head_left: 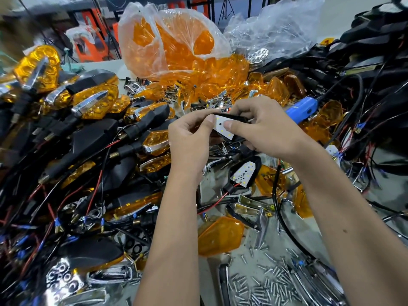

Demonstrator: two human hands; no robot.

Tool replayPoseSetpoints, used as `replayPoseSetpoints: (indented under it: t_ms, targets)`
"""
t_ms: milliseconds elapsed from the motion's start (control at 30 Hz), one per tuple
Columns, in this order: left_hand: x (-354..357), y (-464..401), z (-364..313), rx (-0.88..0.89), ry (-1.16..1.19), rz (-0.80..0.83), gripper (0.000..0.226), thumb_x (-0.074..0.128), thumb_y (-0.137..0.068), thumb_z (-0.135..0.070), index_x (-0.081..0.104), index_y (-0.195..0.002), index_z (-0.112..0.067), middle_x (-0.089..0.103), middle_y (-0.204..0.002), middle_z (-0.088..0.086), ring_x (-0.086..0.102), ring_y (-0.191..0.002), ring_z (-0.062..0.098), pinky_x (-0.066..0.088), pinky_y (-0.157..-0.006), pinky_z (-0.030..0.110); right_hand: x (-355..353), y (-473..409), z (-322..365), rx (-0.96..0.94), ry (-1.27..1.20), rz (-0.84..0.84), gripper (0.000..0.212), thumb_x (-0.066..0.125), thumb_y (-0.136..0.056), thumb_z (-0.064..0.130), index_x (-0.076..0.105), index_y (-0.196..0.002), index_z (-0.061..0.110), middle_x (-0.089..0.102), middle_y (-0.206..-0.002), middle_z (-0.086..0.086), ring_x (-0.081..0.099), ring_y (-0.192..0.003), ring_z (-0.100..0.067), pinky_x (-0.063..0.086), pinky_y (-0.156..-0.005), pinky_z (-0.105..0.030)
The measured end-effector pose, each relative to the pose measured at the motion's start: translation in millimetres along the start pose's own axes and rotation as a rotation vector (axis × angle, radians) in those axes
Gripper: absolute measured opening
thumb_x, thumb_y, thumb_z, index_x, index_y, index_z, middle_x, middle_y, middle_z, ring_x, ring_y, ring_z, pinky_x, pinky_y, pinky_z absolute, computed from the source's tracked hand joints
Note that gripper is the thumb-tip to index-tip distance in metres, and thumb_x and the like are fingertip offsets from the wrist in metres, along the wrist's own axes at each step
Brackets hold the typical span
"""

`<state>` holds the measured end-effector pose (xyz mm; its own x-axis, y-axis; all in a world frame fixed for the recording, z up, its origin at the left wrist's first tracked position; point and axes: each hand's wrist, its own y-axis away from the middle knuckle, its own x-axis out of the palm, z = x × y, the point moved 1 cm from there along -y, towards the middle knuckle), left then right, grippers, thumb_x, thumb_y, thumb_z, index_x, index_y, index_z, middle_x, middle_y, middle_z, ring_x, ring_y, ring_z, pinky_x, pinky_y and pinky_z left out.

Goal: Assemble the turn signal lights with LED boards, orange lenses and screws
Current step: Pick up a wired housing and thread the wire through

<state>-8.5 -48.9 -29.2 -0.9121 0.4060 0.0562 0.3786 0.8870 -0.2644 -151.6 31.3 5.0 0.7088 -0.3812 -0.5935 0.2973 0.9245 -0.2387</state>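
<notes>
My left hand (189, 138) and my right hand (262, 127) together hold a black turn signal housing (235, 118) above the cluttered table. A white LED board (223, 129) lies in the housing, with both thumbs pressed on it. Below the hands lies a second black housing with an LED board (244, 172) and red wire. A loose orange lens (219, 236) rests near my left forearm. Several silver screws (262, 286) are scattered at the bottom right. An open plastic bag of orange lenses (174, 43) stands at the back.
Finished lights with orange lenses and chrome trim (72, 100) pile up on the left. A blue electric screwdriver (302, 108) lies right of my hands. Black housings and tangled wires (373, 85) fill the right side. Chrome trim pieces (247, 206) lie near the lens.
</notes>
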Motion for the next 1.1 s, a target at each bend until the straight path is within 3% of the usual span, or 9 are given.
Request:
replayPoseSetpoints:
  t_ms: [133,300,600,767,900,1100]
  targets:
    - [1,-1,-1,-0.011,-0.012,-0.031,0.021,0.064,-0.101,-0.008,0.081,-0.094,-0.019,0.075,-0.078,-0.008,0.069,-0.069,0.008,0.057,-0.06,0.025,-2,0,4,0.01,-0.008,0.01,0.02,0.067,-0.1,0.024,0.064,-0.081,0.022,0.059,-0.066,0.0,0.051,-0.042,-0.008,0.044,-0.046,-0.021]
    - [2,-1,0,0.004,-0.004,-0.044,0.017,0.064,-0.101,-0.009,0.08,-0.098,-0.015,0.074,-0.08,-0.007,0.069,-0.069,0.007,0.057,-0.06,0.024,-4,2,12,-0.04,0.099,0.009,0.017,0.065,-0.101,0.023,0.066,-0.088,0.012,0.061,-0.07,-0.011,0.055,-0.053,-0.018,0.051,-0.056,-0.038]
    - [0,-3,1,0.071,0.01,-0.035,0.016,0.064,-0.101,-0.007,0.079,-0.103,-0.013,0.071,-0.072,-0.012,0.06,-0.059,0.005,0.053,-0.058,0.023,-7,3,18,-0.073,0.135,-0.023,0.012,0.065,-0.1,0.02,0.069,-0.091,0.013,0.06,-0.069,0.008,0.056,-0.053,-0.001,0.048,-0.056,-0.027]
    - [0,-1,-4,0.139,0.052,-0.065,0.015,0.071,-0.097,-0.01,0.081,-0.097,-0.021,0.076,-0.079,-0.008,0.063,-0.059,0.01,0.052,-0.055,0.025,-6,2,12,-0.065,0.025,-0.034,0.017,0.065,-0.1,0.02,0.065,-0.084,0.018,0.059,-0.066,0.005,0.056,-0.047,-0.007,0.046,-0.049,-0.025]
    - [-3,-1,-8,0.167,0.099,-0.068,0.013,0.075,-0.093,-0.009,0.081,-0.094,-0.02,0.078,-0.09,0.003,0.067,-0.069,0.011,0.052,-0.057,0.022,-6,4,7,-0.059,-0.115,-0.005,0.012,0.065,-0.102,0.017,0.067,-0.092,0.01,0.06,-0.071,-0.006,0.055,-0.044,-0.016,0.044,-0.045,-0.022]
    - [-7,-3,-12,0.17,0.098,-0.035,0.01,0.077,-0.09,-0.006,0.081,-0.092,-0.015,0.076,-0.083,0.004,0.067,-0.069,0.018,0.051,-0.055,0.024,-6,7,6,-0.06,-0.23,0.032,0.01,0.064,-0.102,0.014,0.067,-0.097,0.005,0.057,-0.074,-0.008,0.052,-0.047,-0.02,0.041,-0.042,-0.021]
